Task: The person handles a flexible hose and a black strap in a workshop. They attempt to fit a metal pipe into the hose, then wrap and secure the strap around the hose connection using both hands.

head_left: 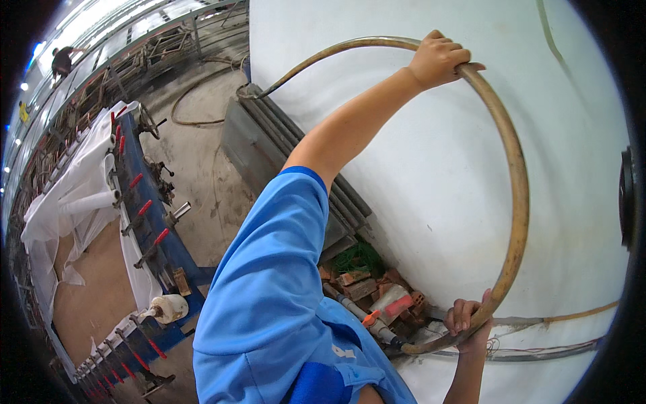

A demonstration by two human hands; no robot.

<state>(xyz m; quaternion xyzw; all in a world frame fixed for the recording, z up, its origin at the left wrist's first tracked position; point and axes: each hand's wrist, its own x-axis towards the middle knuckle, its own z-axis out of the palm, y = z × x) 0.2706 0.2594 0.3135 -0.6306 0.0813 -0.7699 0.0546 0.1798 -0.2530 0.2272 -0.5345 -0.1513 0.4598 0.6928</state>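
Note:
A thick yellowish-brown hose (518, 182) bends in a wide loop in front of the white wall. Up high, my left hand (439, 59) wraps its fingers around the top of the loop. My right hand (470, 324) grips the same hose low down, near its lower end. That end meets a grey pipe (350, 306) bearing a small orange-red valve handle (371, 318). From my left hand the hose runs left and drops behind a stack of grey corrugated sheets (262, 135).
Broken bricks (360, 286) lie at the wall's foot beside the pipe. Left stands a blue-framed bench with red-handled clamps (145, 207) and white sheeting (81, 195). More hose (176, 111) lies on the floor. A person (62, 62) is far off. Cables (538, 351) run along the wall.

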